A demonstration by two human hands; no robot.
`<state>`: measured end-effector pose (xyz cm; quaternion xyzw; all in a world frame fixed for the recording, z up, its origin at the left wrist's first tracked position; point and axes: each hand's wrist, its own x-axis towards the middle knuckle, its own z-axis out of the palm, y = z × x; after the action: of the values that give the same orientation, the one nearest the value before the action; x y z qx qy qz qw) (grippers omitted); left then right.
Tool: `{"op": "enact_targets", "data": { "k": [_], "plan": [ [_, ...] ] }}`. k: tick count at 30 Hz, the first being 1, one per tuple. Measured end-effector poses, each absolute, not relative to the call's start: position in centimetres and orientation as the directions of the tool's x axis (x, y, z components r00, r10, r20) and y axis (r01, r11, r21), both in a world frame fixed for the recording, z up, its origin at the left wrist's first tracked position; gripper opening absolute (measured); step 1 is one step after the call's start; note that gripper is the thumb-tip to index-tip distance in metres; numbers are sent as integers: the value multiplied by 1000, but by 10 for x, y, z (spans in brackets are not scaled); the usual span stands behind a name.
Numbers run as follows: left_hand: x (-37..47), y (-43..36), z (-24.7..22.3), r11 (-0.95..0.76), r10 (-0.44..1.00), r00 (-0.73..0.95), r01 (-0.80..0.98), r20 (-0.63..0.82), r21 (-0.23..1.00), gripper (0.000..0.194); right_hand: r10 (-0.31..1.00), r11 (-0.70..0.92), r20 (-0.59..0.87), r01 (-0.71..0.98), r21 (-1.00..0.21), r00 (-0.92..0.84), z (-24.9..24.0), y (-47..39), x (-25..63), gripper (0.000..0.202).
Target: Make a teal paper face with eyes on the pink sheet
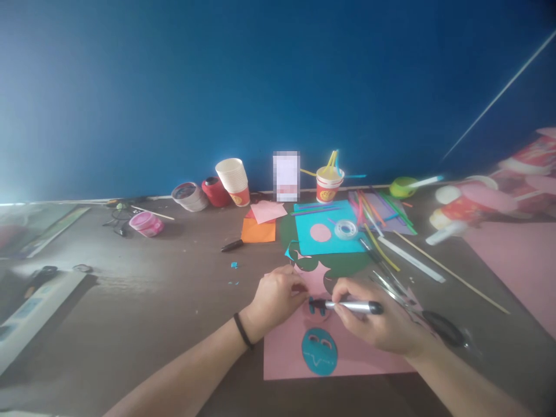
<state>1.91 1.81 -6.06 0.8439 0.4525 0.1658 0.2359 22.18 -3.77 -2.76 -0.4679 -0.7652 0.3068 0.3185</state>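
My right hand (376, 324) is closed around a silver-and-black marker (354, 306), its dark tip pointing left at a pink paper piece (317, 313) with small blue shapes on it. My left hand (278, 298) has its fingertips pressed together at the upper left edge of that piece; whether they pinch it is too small to tell. Both hands are over a large pink sheet (284, 362). Nearer to me on the sheet lies a blue paper disc (319, 352) with two cut-out holes and a wavy line. A scalloped pink shape (315, 277) lies just beyond my hands.
Stacked paper cups (232, 174) and a cup with straws (328, 185) stand by the blue wall. Clear tape (346, 229) rests on blue paper (306, 243). Scissors (443, 328), a white strip (412, 259) and a wooden stick (452, 272) lie right. A black pen (231, 246) lies left.
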Motion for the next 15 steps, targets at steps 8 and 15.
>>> {"op": "enact_targets", "data": {
  "k": [8, 15],
  "plan": [
    [28, 38, -42, -443, 803, 571, 762, -168, 473, 2, 914, 372, 202, 531, -761, -351, -25, -38, 222, 9],
    [28, 38, -44, -445, 804, 570, 765, -169, 466, 4, 914, 373, 201, 529, -762, -353, -23, -37, 221, 9]
  ]
}}
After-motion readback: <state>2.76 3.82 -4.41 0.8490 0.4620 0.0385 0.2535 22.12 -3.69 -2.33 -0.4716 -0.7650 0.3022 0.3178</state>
